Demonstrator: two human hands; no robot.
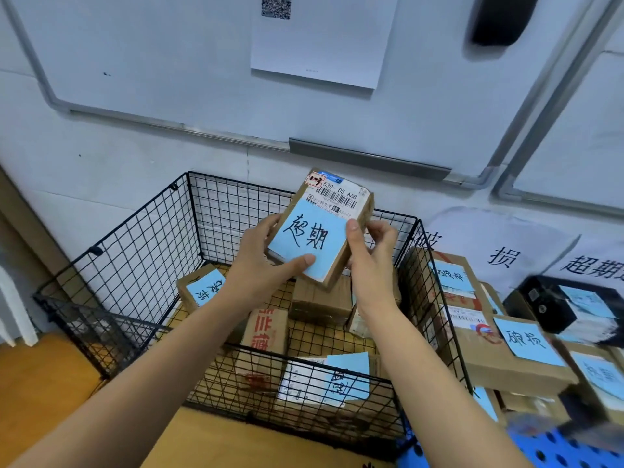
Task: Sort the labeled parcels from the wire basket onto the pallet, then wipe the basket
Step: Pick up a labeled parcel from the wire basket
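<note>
I hold a small cardboard parcel [332, 211] with a blue handwritten label and a barcode sticker, raised above the black wire basket [135, 238]. My left hand [266, 265] grips its left and bottom edge, thumb across the label's lower corner. Its right edge is gripped by my right hand [369, 255]. Several labeled parcels [266, 336] lie in the basket. To the right, on the blue pallet [553, 447], more parcels with blue labels [520, 349] are stacked.
A black box [553, 307] with a blue label sits at the far right. White sheets with characters [503, 256] hang on the wall behind the pallet. A whiteboard [169, 62] hangs above. The orange-brown floor [37, 390] shows at the left.
</note>
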